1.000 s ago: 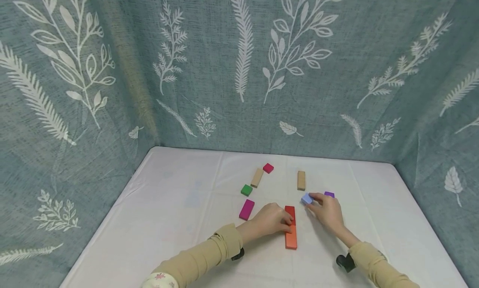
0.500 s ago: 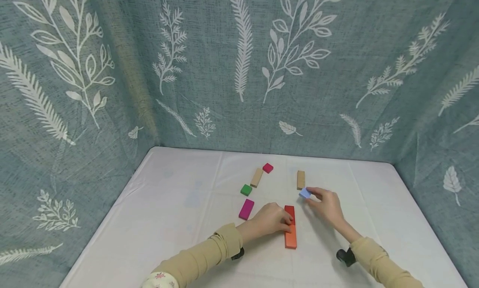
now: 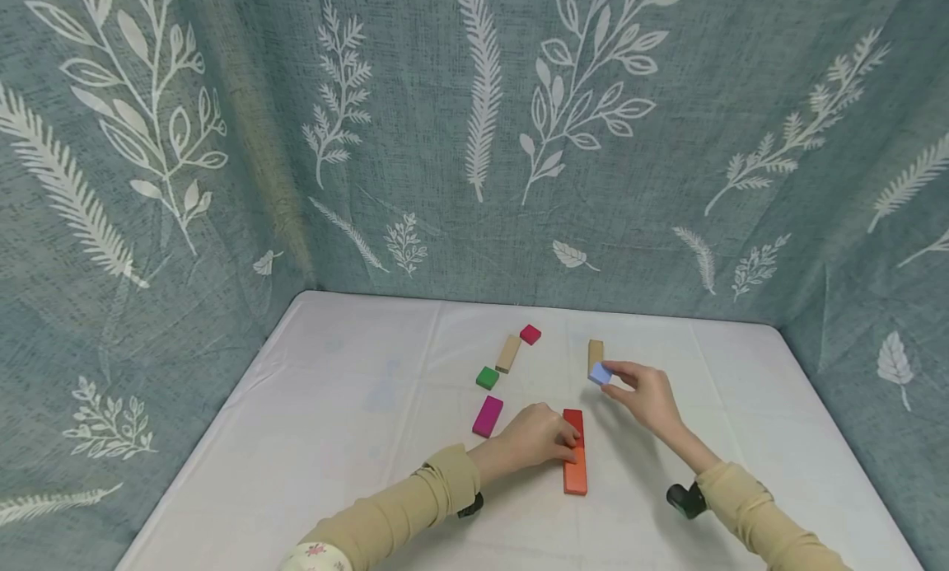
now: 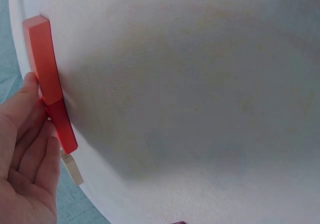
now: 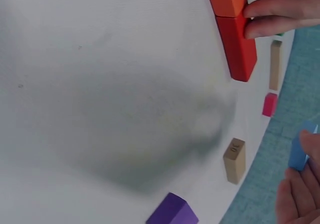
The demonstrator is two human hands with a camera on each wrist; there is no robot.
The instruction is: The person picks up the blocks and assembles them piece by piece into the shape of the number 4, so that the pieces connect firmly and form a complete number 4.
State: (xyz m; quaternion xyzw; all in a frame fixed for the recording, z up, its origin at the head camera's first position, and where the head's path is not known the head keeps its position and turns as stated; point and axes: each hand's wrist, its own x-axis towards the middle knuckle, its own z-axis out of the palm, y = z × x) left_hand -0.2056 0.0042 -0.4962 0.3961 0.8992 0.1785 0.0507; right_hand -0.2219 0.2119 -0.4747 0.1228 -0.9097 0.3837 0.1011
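A red block [image 3: 572, 420] and an orange block [image 3: 575, 477] lie end to end in one line on the white tablecloth. My left hand [image 3: 535, 436] touches their left side: the left wrist view shows the thumb against the orange block [image 4: 46, 64] and fingertips by the red block [image 4: 63, 126]. Between thumb and fingers, my right hand [image 3: 649, 396] pinches a light blue block [image 3: 599, 374]. In the right wrist view that blue block [image 5: 298, 151] is held up, tilted, off the table. From the head it partly covers a plain wooden block [image 3: 596, 350].
Left of centre lie a magenta block [image 3: 488, 416], a green block [image 3: 487, 378], another wooden block [image 3: 508, 353] and a crimson block [image 3: 530, 334]. A purple block [image 5: 172, 211] shows only in the right wrist view. A patterned curtain [image 3: 445, 142] encloses the table's back and sides.
The right hand has carried the light blue block up and slightly left, away from the purple block, which is now out of the head view. The left hand has stayed put.
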